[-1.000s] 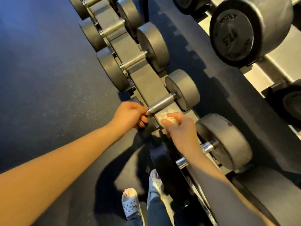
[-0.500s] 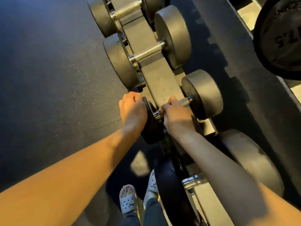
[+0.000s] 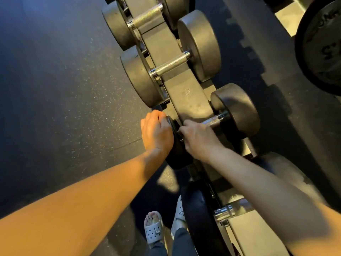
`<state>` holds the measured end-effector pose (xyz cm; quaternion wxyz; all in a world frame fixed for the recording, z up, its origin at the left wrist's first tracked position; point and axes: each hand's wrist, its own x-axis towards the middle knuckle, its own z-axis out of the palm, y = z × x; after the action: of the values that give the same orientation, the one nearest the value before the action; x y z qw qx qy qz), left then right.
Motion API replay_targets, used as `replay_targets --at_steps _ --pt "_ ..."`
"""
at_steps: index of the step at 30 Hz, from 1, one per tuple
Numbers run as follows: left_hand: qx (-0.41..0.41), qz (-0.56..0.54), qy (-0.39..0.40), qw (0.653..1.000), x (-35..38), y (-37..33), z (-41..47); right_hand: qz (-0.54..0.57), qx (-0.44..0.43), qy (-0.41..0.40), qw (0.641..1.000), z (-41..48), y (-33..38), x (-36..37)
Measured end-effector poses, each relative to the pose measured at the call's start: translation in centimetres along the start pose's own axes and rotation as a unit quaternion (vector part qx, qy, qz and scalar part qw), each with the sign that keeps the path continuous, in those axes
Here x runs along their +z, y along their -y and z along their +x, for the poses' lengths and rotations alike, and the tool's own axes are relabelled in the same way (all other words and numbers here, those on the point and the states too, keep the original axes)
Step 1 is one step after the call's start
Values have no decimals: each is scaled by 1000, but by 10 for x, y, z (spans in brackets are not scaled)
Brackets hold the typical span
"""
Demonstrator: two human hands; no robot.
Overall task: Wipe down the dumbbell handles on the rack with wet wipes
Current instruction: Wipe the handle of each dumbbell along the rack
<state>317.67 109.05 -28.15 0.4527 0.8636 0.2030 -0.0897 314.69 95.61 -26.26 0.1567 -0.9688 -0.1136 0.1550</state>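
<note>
- Right fingers [image 3: 187,127] are clamped round the near end of the dumbbell handle [image 3: 212,119]. A second ago they held a balled wipe just short of it. That wipe is hidden now; we judge it lies under the palm.
- Left fingers [image 3: 162,117] curl over the rim of the near weight head [image 3: 176,154], having shifted off the handle's end.
- Left hand [image 3: 156,134] braces; right hand [image 3: 200,140] covers the near half, the far knurled half bare.
- The dumbbell sits on the rack [image 3: 184,97]. We judge wiping has just begun; the next handle [image 3: 171,64] waits.
</note>
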Motion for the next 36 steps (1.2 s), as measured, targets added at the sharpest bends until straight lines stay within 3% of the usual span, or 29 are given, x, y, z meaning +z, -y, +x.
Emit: replay_targets --at_steps 6,12,14,17,20,22,24,26,28,33,36 --pt "34 15 6 999 1 1 1 28 -47 -17 998 -21 -21 9" --pt "54 24 -4 998 2 5 3 61 -34 -119 990 -19 -10 19" --pt "60 31 -5 998 2 6 4 1 -15 -61 998 4 -5 8" --pt "64 35 0 997 1 7 4 -36 49 100 993 43 -5 -7" --pt "73 40 1 997 1 9 5 46 100 252 961 69 -6 -12" --pt "81 45 1 996 1 8 5 74 108 283 950 72 -6 -14" --pt "80 50 1 996 2 8 5 52 90 250 963 61 -6 -14" --pt "75 49 -1 996 2 8 4 -7 58 147 987 39 -9 -4" --pt "73 53 -4 996 2 9 5 10 13 48 999 19 -13 10" --pt "94 68 -16 993 5 12 8 37 -79 -118 989 -10 -21 38" --pt "96 62 -16 993 5 11 8 9 -107 -168 980 -21 -15 45"
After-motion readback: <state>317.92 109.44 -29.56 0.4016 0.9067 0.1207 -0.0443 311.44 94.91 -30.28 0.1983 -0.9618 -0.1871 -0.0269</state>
